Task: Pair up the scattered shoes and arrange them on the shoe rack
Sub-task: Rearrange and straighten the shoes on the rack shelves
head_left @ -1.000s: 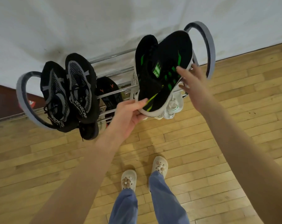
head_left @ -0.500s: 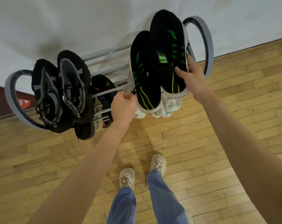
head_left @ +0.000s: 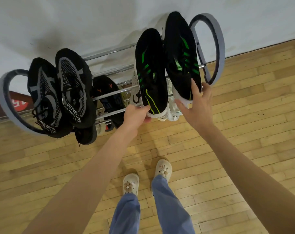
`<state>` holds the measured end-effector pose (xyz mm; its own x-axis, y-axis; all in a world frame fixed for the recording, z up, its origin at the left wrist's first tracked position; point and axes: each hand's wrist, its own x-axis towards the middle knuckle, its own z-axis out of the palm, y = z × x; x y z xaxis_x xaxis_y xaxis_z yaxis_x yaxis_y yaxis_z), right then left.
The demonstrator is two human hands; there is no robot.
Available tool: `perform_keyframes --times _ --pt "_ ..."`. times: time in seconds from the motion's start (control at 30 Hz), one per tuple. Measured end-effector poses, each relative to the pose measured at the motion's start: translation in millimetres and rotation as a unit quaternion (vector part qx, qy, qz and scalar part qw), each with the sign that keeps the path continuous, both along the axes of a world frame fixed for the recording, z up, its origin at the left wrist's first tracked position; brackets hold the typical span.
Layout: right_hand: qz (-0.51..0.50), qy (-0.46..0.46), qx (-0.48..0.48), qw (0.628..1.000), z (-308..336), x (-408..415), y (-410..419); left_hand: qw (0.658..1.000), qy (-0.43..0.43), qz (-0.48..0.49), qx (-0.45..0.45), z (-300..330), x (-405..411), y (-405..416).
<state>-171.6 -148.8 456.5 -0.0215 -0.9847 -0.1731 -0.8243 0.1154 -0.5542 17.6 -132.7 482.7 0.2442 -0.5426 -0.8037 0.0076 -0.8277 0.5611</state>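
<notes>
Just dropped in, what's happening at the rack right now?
A person is setting a pair of black shoes with green stripes on the top rails of the shoe rack, at its right end. The left hand grips the heel of the left green-striped shoe, and the right hand holds the heel of the right green-striped shoe. A black and grey pair already sits at the left end. More shoes show on the lower rails.
</notes>
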Motion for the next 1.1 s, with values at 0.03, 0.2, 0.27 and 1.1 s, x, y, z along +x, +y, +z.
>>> perform_keyframes --times 0.03,0.2,0.27,1.1 --pt "-0.008 -0.003 -0.007 1.0 -1 1 -1 1.0 0.006 0.002 -0.003 0 0 -1" --pt "-0.051 0.027 -0.068 0.996 -3 -7 -11 0.999 0.006 -0.022 -0.028 0 -6 1" --pt "-0.05 0.034 -0.064 0.996 -6 -12 -13 0.999 -0.001 -0.03 -0.041 1 -11 2" --pt "-0.152 -0.02 -0.169 0.974 -23 7 25 0.983 -0.065 -0.1 -0.139 -4 -36 1"
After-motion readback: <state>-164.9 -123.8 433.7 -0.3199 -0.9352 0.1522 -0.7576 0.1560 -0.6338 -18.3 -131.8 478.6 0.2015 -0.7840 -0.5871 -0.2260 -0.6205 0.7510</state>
